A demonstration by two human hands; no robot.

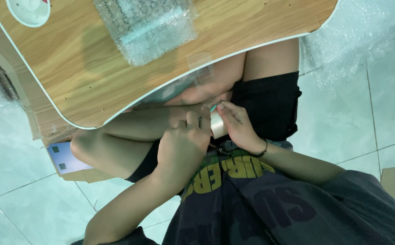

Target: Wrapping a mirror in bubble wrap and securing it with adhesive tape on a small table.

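One tape roll (217, 124) sits at frame centre, over the lap, below the table (70, 77) edge. Right hand (239, 124) at 3 o'clock of the roll, fingers curled narrow, gripping its side. Left hand (182, 145) at 8 o'clock, thumb and forefinger pinched at the roll's top edge; whether they hold tape is not visible. Risk: the tape end may stick back or tear off if the pinch slips. Count: 2 hands, 1 roll, 1 table, 1 bubble-wrapped packet (150, 27) at 12 o'clock, 1 white cup (29, 10) at 10 o'clock.
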